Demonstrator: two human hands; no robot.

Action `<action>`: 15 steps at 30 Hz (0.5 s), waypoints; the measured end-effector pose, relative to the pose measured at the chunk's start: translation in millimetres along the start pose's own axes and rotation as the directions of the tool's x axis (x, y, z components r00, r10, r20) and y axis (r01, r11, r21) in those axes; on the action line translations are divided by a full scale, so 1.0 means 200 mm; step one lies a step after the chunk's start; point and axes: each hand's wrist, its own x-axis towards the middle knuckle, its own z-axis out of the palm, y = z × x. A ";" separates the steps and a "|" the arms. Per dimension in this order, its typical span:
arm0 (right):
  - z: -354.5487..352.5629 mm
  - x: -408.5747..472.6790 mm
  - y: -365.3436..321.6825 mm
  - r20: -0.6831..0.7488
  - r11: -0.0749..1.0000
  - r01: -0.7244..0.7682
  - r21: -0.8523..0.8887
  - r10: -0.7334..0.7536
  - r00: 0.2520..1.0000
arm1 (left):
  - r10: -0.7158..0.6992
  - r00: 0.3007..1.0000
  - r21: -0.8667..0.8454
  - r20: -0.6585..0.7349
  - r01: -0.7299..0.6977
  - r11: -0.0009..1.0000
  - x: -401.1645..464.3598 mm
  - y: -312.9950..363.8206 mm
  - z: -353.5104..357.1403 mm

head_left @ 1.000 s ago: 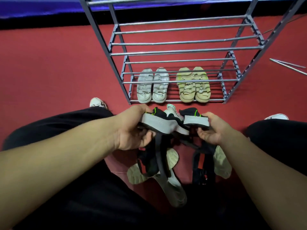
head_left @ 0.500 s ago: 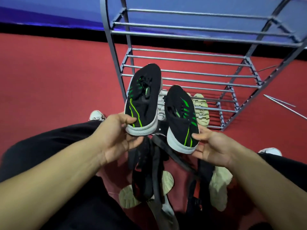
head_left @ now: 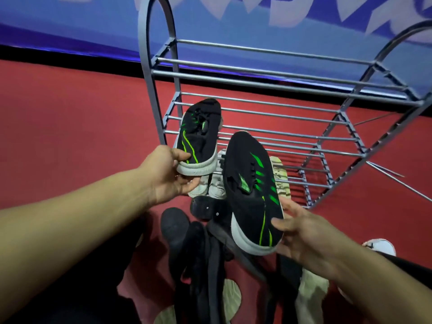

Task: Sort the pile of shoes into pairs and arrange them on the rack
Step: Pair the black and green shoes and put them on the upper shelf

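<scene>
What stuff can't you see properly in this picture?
- Head view: the white shoes and beige shoes on the rack's bottom shelf are mostly covered by the two black-and-green sneakers held in front.
- Head view: the pile of dark shoes is too dark to count, and the bottom edge cuts it off.
- Head view: the wall lettering is blurred and cut off at the top.

Shoes before the rack

My left grip [head_left: 171,176] holds one sneaker [head_left: 198,139] at the rack [head_left: 268,76]; my right grip [head_left: 301,232] holds its mate [head_left: 250,188] nearer, above the floor pile [head_left: 205,265].
</scene>
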 end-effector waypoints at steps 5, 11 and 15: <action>0.14 0.24 -0.29 -0.128 0.997 0.079 0.013 -0.077 0.989 | 0.065 0.998 -0.030 0.003 -0.065 0.997 0.14 0.20 0.08; 0.35 0.61 -0.60 -0.221 0.991 0.131 -0.014 -0.131 0.966 | 0.189 0.980 -0.013 -0.058 -0.190 0.982 0.34 0.29 0.10; 0.48 0.79 -0.73 -0.287 0.978 0.166 -0.127 -0.197 0.937 | 0.289 0.948 0.098 -0.130 -0.278 0.955 0.46 0.32 0.11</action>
